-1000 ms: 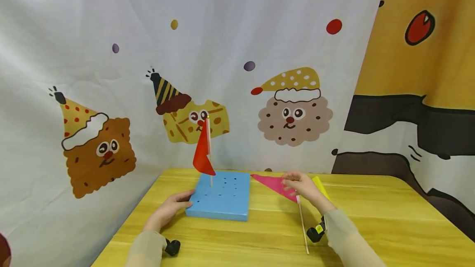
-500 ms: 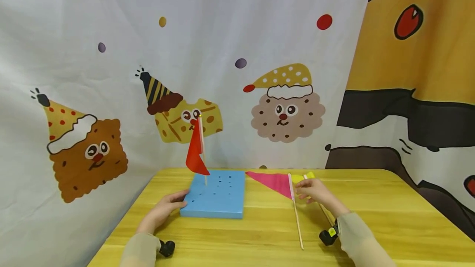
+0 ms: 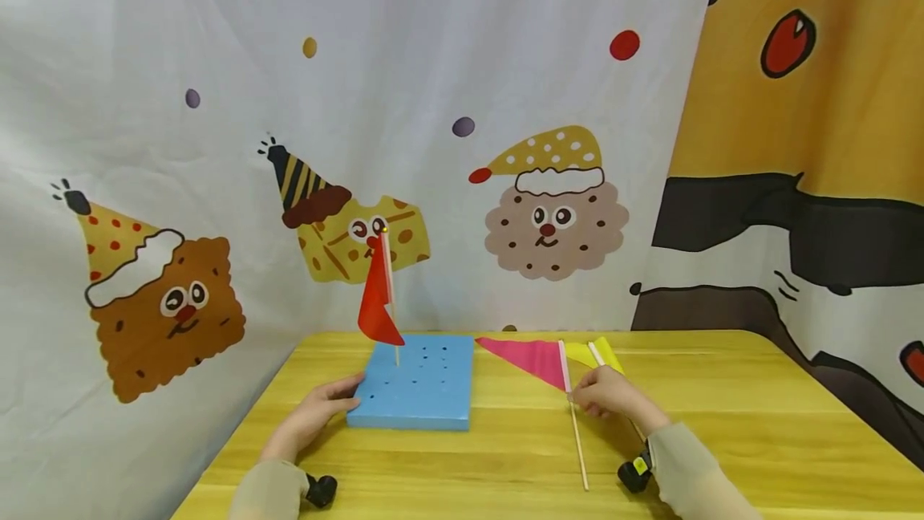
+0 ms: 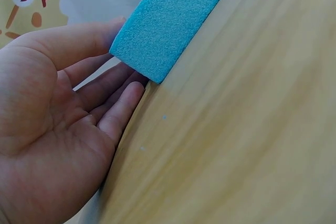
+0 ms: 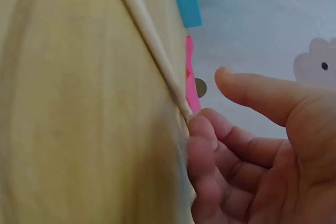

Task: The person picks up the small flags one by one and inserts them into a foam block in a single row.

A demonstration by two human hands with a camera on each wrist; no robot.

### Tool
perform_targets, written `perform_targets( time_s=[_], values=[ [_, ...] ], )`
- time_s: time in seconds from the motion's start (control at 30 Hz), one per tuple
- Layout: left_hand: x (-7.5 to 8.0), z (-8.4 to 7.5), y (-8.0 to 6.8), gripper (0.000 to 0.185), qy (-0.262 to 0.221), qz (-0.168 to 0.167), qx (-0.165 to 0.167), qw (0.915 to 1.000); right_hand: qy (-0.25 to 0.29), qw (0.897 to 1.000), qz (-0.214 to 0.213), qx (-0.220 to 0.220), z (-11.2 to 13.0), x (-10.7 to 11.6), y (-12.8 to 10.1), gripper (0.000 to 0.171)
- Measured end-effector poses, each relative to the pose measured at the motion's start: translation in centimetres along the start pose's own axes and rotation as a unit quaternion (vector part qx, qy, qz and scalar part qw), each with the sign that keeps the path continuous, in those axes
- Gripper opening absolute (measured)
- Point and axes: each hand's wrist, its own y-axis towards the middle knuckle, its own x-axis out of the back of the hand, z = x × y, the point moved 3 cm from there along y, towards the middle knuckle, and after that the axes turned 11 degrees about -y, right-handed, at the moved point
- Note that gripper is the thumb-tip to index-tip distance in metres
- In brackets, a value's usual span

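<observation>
A blue foam board [image 3: 433, 406] with small holes lies on the table, and a red flag [image 3: 377, 313] stands upright in it. At the board's left edge rests my left hand [image 3: 306, 417]; in the left wrist view its thumb meets the blue corner [image 4: 157, 30], fingers extended along the side. My right hand [image 3: 613, 394] is at the wooden stick [image 3: 579, 440] of a pink flag [image 3: 530, 359] lying on the table. The right wrist view shows fingertips touching that stick [image 5: 149, 35], the thumb lifted apart. Beyond the hand lies a yellow flag [image 3: 609, 353], its stick partly hidden.
The wooden table [image 3: 462, 472] ends at the back against a white printed curtain [image 3: 462, 46]. Each wrist wears a small black camera, such as the one on the right wrist [image 3: 634, 475].
My right hand has moved from over the pink cloth, past it toward the yellow flag, then down to the pink flag's stick. The left hand stays at the board. The head view has turned slightly right.
</observation>
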Motion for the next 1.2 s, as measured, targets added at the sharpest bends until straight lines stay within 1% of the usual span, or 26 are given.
perform_targets(
  time_s=[0.2, 0.33, 0.47, 0.57, 0.7, 0.83, 0.97, 1.1, 1.2],
  values=[
    [-0.1, 0.2, 0.3, 0.061, 0.007, -0.008, -0.002, 0.9999, -0.055, 0.998, -0.013, -0.007, -0.2, -0.9, 0.0, 0.034],
    [0.0, 0.2, 0.1, 0.061, 0.007, -0.007, 0.001, 0.9999, -0.083, 0.996, -0.034, -0.001, -0.2, -1.4, 0.2, 0.037],
    [-0.1, 0.2, 0.0, 0.06, 0.01, -0.005, 0.001, 0.9999, -0.11, 0.993, -0.052, -0.006, 0.0, -1.6, 0.1, 0.04],
    [-0.2, 0.1, 0.0, 0.06, 0.012, -0.006, 0.002, 0.9999, -0.124, 0.99, -0.059, -0.012, -0.1, -1.7, 0.0, 0.043],
    [-0.2, 0.0, 0.2, 0.06, 0.011, -0.014, 0.007, 0.9998, -0.134, 0.989, -0.061, -0.015, -0.2, -1.5, -0.1, 0.042],
    [-0.3, 0.0, 0.4, 0.059, 0.006, -0.02, 0.004, 0.9998, -0.123, 0.99, -0.065, -0.025, -0.5, -1.3, -0.2, 0.04],
    [-0.4, 0.0, 0.5, 0.059, 0.003, -0.025, 0.003, 0.9997, -0.101, 0.991, -0.065, -0.051, -0.7, -1.2, -0.2, 0.039],
    [-0.3, 0.1, 0.3, 0.059, 0.0, -0.03, 0.013, 0.9995, -0.065, 0.993, -0.06, -0.072, -0.7, -0.9, -0.2, 0.032],
    [-0.3, 0.1, 0.2, 0.059, 0.0, -0.032, 0.013, 0.9994, -0.03, 0.994, -0.059, -0.084, -0.8, -0.5, -0.3, 0.024]
  ],
)
